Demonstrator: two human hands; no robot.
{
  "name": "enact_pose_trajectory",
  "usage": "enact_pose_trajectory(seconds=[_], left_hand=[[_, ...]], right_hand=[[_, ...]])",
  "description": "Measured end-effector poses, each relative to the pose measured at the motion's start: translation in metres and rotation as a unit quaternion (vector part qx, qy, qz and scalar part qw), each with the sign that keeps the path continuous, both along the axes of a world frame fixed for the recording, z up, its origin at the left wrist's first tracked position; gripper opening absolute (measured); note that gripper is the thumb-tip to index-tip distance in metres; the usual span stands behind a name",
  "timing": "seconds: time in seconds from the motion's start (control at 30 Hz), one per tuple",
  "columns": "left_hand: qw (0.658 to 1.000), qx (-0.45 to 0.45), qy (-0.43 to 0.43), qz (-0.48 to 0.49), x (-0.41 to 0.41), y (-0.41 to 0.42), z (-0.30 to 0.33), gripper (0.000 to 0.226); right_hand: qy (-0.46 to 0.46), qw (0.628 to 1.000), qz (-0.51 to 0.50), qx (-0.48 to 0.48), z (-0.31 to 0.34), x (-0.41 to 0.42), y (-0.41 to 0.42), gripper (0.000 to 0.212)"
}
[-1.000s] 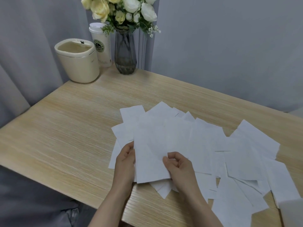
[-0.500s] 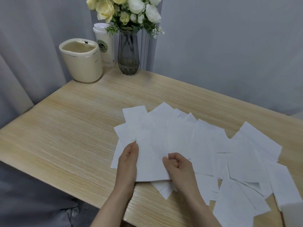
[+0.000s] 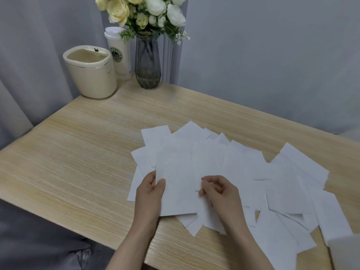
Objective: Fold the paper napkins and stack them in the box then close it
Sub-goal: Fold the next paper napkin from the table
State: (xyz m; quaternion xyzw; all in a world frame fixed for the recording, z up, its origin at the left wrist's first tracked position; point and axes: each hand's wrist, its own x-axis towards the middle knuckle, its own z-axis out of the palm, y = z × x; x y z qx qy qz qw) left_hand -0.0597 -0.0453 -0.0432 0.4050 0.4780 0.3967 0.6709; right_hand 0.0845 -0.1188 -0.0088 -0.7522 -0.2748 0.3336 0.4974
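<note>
Several white paper napkins [image 3: 288, 184] lie spread and overlapping across the right half of the wooden table [image 3: 78, 162]. One napkin [image 3: 179, 178] lies on top at the near left of the spread. My left hand [image 3: 151, 193] holds its left edge, thumb on top. My right hand [image 3: 220, 191] pinches its right edge with curled fingers. A pale box corner [image 3: 344, 250] shows at the bottom right edge of the view, mostly cut off.
At the table's far left corner stand a cream lidded bin [image 3: 90, 72], a white takeaway cup [image 3: 118, 53] and a dark glass vase [image 3: 148, 63] of flowers. Grey curtains hang behind. The table's near edge runs just below my wrists.
The camera shifted slightly. My right fingers moved from under the napkin's edge to pinching it from the side. My left hand keeps its hold on the left edge.
</note>
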Motion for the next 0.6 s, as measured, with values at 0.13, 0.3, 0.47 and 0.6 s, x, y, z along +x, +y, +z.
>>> enact_pose_trajectory(seconds=[0.13,0.3,0.47,0.6], left_hand=[[1.000,-0.011,-0.002,0.011,-0.001,0.000,-0.001,0.025],[0.998,-0.017,0.002,0.060,-0.010,0.005,-0.003,0.026],[0.996,-0.019,0.004,0.089,-0.020,0.013,-0.002,0.024],[0.997,-0.022,0.007,0.076,-0.019,0.014,-0.001,0.024]], right_hand=[[-0.100,0.995,-0.020,0.002,0.004,0.020,0.002,0.013],[-0.265,0.956,0.124,-0.004,0.005,0.038,0.024,0.028],[-0.344,0.907,0.225,-0.094,0.000,0.050,0.055,0.050],[-0.391,0.882,0.231,-0.125,-0.001,0.052,0.067,0.055]])
